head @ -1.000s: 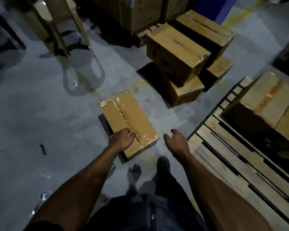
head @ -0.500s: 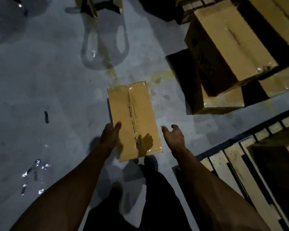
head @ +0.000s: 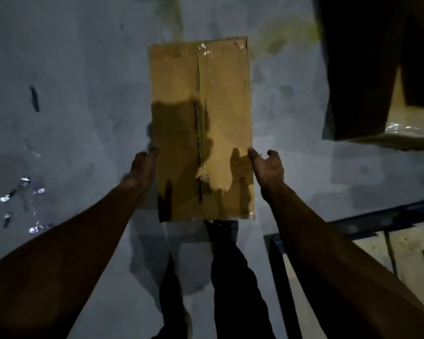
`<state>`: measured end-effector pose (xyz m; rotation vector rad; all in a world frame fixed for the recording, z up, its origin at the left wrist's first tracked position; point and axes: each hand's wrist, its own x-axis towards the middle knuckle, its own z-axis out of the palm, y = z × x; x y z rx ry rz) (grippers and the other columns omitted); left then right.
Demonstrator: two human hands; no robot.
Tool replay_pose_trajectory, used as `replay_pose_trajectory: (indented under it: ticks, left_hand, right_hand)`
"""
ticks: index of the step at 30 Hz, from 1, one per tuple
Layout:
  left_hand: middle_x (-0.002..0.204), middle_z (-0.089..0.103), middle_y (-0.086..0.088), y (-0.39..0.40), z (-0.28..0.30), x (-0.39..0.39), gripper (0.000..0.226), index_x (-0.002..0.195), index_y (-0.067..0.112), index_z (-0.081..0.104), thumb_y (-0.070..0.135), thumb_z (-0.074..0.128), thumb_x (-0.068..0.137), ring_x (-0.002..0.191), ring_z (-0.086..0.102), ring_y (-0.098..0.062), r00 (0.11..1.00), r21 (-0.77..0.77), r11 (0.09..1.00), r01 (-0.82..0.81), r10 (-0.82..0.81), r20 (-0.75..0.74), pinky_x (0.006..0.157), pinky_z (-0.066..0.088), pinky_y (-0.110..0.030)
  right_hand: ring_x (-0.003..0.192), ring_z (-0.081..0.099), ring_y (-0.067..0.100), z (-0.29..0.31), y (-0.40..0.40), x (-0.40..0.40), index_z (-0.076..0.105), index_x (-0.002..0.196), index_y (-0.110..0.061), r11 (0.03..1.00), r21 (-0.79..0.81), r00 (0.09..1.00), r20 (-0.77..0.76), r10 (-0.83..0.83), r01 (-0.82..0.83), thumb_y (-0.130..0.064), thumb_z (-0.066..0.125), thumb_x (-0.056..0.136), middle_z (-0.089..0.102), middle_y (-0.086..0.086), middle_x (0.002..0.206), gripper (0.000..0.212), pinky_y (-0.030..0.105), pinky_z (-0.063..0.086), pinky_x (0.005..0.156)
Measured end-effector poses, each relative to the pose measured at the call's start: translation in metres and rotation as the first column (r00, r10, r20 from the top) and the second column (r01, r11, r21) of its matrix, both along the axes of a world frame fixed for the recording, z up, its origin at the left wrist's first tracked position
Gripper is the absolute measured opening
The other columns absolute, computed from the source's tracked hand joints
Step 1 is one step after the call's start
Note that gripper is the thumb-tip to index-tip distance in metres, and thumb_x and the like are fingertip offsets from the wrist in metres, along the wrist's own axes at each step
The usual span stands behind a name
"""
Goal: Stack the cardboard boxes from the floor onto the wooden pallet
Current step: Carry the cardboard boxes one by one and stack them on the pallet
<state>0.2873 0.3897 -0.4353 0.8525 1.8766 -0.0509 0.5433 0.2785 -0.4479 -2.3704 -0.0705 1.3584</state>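
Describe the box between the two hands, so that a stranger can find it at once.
On the grey floor, ahead of the person's feet, a long cardboard box lies flat between the left hand and right hand. Unlike the boxes at right, it lies alone.

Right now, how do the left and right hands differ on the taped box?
The left hand lies along the taped box's left side, back up, fingers straight. The right hand is at the right edge, palm showing, fingers loosely spread; contact unclear. Both flank the box's near half, neither curled round it.
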Motion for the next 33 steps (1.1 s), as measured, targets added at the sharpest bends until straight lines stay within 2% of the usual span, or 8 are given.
replay_pose_trajectory:
  ticks: [2, 4, 6, 10, 13, 17, 22, 33]
  left_hand:
    - [0.149, 0.051, -0.003, 0.004, -0.057, -0.025, 0.11, 0.146, 0.027, 0.048, 0.096, 0.045, 0.061, 0.129, 0.052, -0.034, 1.0, -0.035, 0.999, -0.01, 0.01, -0.016, 0.113, 0.037, -0.051]
    - [0.147, 0.053, -0.006, 0.007, -0.092, -0.035, 0.12, 0.147, 0.027, 0.047, 0.097, 0.047, 0.05, 0.125, 0.055, -0.034, 0.999, -0.055, 0.998, -0.034, 0.033, -0.017, 0.11, 0.04, -0.052]
    - [0.142, 0.056, -0.01, 0.011, -0.097, -0.026, 0.113, 0.147, 0.019, 0.048, 0.088, 0.05, 0.057, 0.121, 0.057, -0.034, 0.998, -0.037, 0.998, -0.056, 0.056, 0.017, 0.107, 0.043, -0.051]
    - [0.13, 0.058, -0.005, 0.015, -0.083, 0.001, 0.074, 0.145, 0.011, 0.047, 0.06, 0.054, 0.09, 0.112, 0.058, -0.027, 0.996, 0.048, 0.996, -0.072, 0.069, 0.06, 0.093, 0.047, -0.036]
    - [0.132, 0.057, -0.005, 0.018, -0.095, 0.007, 0.062, 0.145, 0.01, 0.046, 0.048, 0.057, 0.096, 0.11, 0.058, -0.025, 0.995, 0.092, 0.992, -0.082, 0.076, 0.063, 0.097, 0.049, -0.037]
    - [0.139, 0.055, -0.009, 0.019, -0.103, 0.01, 0.071, 0.148, 0.011, 0.041, 0.047, 0.065, 0.092, 0.119, 0.057, -0.03, 0.99, 0.081, 0.988, -0.131, 0.126, 0.056, 0.102, 0.047, -0.041]
    - [0.127, 0.064, -0.009, 0.019, -0.103, 0.002, 0.07, 0.141, 0.009, 0.052, 0.045, 0.075, 0.085, 0.104, 0.064, -0.027, 0.965, 0.005, 0.976, -0.218, 0.214, 0.15, 0.082, 0.053, -0.033]
    - [0.125, 0.067, -0.011, -0.002, -0.065, 0.003, 0.092, 0.137, 0.012, 0.056, 0.062, 0.08, 0.064, 0.105, 0.067, -0.031, 0.994, 0.119, 0.988, -0.095, 0.087, 0.073, 0.096, 0.054, -0.047]
  right_hand:
    - [0.137, 0.041, 0.036, -0.027, 0.004, -0.001, 0.033, 0.151, -0.013, 1.0, -0.013, 1.0, -0.008, 0.002, -0.002, -0.059, 0.061, 0.087, 0.041, 0.015, 0.152, 0.084, 0.045, 0.037, 0.112]
    - [0.137, 0.041, 0.036, -0.046, 0.007, 0.0, 0.031, 0.151, -0.013, 1.0, -0.017, 1.0, -0.02, 0.01, -0.011, -0.059, 0.063, 0.087, 0.041, 0.014, 0.152, 0.085, 0.047, 0.038, 0.112]
    - [0.137, 0.041, 0.036, -0.064, 0.011, 0.0, 0.029, 0.152, -0.013, 1.0, -0.008, 0.999, -0.021, 0.029, -0.03, -0.057, 0.063, 0.088, 0.04, 0.014, 0.153, 0.085, 0.046, 0.038, 0.111]
    - [0.137, 0.041, 0.034, -0.085, 0.015, -0.001, 0.026, 0.154, -0.013, 0.997, 0.041, 0.998, -0.014, 0.061, -0.06, -0.058, 0.066, 0.086, 0.04, 0.013, 0.152, 0.09, 0.043, 0.038, 0.111]
    - [0.136, 0.042, 0.034, -0.095, 0.019, -0.003, 0.025, 0.154, -0.014, 0.994, 0.07, 0.996, -0.018, 0.082, -0.081, -0.062, 0.068, 0.082, 0.041, 0.013, 0.152, 0.097, 0.043, 0.037, 0.111]
    - [0.13, 0.047, 0.033, -0.105, 0.02, -0.006, 0.031, 0.15, -0.015, 0.989, 0.096, 0.992, -0.044, 0.119, -0.114, -0.063, 0.069, 0.079, 0.047, 0.01, 0.145, 0.094, 0.045, 0.041, 0.109]
    - [0.125, 0.05, 0.032, -0.11, 0.016, -0.013, 0.038, 0.144, -0.015, 0.988, 0.118, 0.994, -0.02, 0.104, -0.101, -0.06, 0.071, 0.08, 0.052, 0.009, 0.138, 0.085, 0.045, 0.043, 0.107]
    - [0.112, 0.056, 0.029, -0.066, -0.004, -0.01, 0.047, 0.13, -0.017, 0.985, 0.099, 0.989, 0.06, 0.136, -0.141, -0.074, 0.069, 0.068, 0.058, 0.006, 0.125, 0.088, 0.045, 0.049, 0.096]
